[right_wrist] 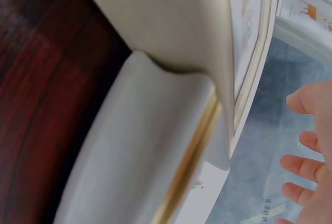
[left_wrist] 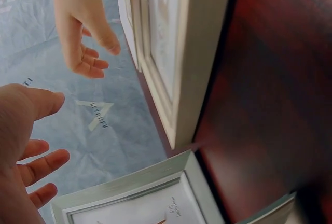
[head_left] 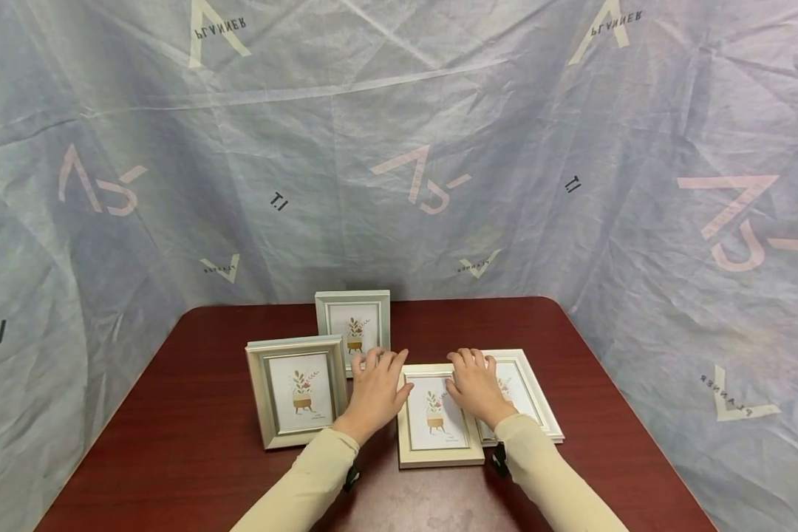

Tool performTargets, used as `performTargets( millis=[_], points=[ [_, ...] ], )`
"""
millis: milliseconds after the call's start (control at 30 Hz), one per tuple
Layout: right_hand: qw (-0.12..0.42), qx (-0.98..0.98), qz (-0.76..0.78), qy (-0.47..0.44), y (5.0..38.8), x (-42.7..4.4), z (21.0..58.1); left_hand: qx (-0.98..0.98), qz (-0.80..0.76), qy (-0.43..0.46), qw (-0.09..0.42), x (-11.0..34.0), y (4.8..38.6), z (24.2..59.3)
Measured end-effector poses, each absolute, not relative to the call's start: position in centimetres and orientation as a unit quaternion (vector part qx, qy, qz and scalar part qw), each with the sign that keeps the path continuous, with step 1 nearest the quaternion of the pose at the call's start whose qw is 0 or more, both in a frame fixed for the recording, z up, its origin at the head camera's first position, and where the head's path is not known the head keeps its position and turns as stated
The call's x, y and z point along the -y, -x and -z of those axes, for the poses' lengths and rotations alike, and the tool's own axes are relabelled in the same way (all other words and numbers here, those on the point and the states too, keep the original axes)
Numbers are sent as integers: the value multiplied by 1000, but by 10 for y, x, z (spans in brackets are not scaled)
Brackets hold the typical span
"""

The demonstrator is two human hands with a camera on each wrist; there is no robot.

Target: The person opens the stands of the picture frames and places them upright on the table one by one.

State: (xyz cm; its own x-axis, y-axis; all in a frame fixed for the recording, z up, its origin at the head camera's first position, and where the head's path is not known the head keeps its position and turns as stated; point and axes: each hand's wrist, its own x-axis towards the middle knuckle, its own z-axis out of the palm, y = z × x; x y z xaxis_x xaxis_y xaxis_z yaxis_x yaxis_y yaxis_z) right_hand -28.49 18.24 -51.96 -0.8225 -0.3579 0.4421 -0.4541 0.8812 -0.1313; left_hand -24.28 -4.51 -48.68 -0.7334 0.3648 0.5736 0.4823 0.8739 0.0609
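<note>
A cream picture frame (head_left: 441,457) lies in the middle of the table, its right side overlapping a white picture frame (head_left: 540,395). My left hand (head_left: 375,388) hovers by the cream frame's left edge, fingers spread. Over the spot where the two frames meet is my right hand (head_left: 476,384), its fingers loosely bent. Both wrist views show a gap between the hands and the frames. In the right wrist view, the cream frame (right_wrist: 171,22) meets the white frame's gold-lined border (right_wrist: 124,146). My right forearm hides part of the white frame.
On the left, a champagne picture frame (head_left: 261,399) stands upright. Behind it stands a grey-green one (head_left: 329,297), partly covered by the champagne frame and my left hand. The dark red table (head_left: 193,369) is bordered by a grey printed cloth (head_left: 332,148) at the back and sides.
</note>
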Motion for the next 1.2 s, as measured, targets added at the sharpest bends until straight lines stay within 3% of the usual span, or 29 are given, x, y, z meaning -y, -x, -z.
performTargets(
  millis=[267, 500, 767, 1200],
  points=[
    [163, 954, -110, -226, 299, -174, 525, 937, 125, 205, 254, 44, 236, 498],
    [112, 962, -106, -227, 303, -170, 529, 934, 156, 192, 256, 47, 226, 508],
    [106, 961, -76, -245, 306, -171, 528, 928, 178, 190, 266, 54, 216, 511],
    [38, 958, -27, -282, 318, -169, 519, 936, 172, 187, 244, 67, 202, 509]
  ],
)
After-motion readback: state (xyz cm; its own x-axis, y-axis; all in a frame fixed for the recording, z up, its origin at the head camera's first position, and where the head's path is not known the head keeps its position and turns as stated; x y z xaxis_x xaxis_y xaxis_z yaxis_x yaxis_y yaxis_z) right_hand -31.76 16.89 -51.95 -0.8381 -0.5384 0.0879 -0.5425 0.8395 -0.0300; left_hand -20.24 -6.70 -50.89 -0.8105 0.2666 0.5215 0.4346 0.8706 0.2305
